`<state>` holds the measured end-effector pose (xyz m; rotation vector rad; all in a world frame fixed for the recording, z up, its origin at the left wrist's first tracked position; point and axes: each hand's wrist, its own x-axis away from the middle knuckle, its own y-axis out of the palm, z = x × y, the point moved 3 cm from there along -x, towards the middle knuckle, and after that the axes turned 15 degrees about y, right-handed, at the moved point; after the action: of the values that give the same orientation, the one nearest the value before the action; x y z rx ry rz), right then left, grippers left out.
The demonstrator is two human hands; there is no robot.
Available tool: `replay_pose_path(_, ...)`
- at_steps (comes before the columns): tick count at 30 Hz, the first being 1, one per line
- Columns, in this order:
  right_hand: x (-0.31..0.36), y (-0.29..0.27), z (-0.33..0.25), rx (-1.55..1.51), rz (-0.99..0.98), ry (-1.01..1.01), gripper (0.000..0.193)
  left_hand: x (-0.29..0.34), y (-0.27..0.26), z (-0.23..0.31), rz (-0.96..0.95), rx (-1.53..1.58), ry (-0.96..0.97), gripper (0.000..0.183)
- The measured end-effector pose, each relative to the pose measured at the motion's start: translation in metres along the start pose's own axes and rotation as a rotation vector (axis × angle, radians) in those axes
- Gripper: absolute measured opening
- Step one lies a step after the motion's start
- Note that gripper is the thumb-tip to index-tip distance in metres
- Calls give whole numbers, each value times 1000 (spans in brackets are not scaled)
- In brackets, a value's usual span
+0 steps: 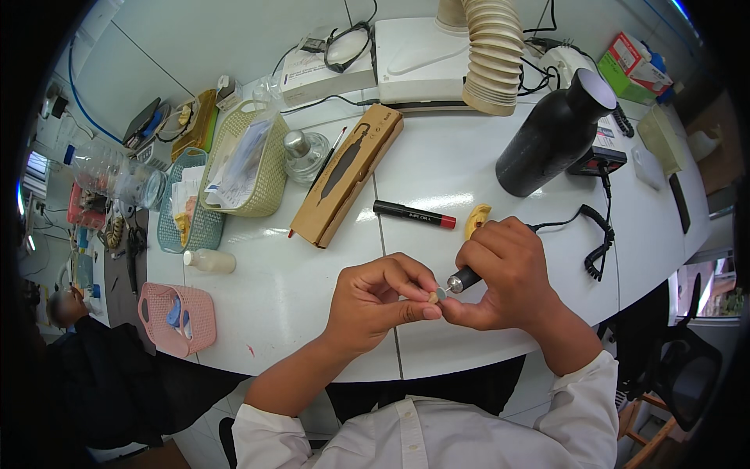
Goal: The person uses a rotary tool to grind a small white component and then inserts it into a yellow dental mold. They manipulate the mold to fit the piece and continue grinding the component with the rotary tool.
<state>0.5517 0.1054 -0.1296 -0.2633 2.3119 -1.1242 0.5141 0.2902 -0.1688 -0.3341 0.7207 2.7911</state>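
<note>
My right hand point(506, 270) is wrapped round a black rotary handpiece point(467, 278) with a silver nose. On its tip sits a small round grey disc point(441, 293). Between thumb and fingertips, my left hand point(376, 301) pinches a tiny tan, tooth-like piece point(433, 298), right beside the disc; whether the two touch is hard to tell. A coiled black cord point(600, 242) lies to the right of the handpiece. Just beyond my right knuckles rests a curved yellow piece point(476, 220), partly hidden by the hand. A black and red marker-like stick point(414, 215) lies to its left.
Ahead are a brown cardboard box point(348, 176), a glass bottle with metal cap point(305, 156) and a ribbed hose point(492, 59). A black flask point(551, 137) stands right. Green point(262, 180), blue point(191, 227) and pink point(180, 316) baskets line the left; another person point(94, 367) is beyond.
</note>
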Motion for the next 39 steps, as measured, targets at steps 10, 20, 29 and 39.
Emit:
replay_pose_path(10,1,0,0,-3,-8,-9,39,0,-1,-1,-8,6,3,26)
replay_pose_path(20,1,0,-1,15,-10,-11,39,0,1,0,17,15,-8,25)
replay_pose_path(29,-1,-4,1,-3,4,22,37,1,0,0,35,46,-57,19)
replay_pose_path(39,0,-4,-1,4,14,5,35,1,0,-1,38,79,-58,16)
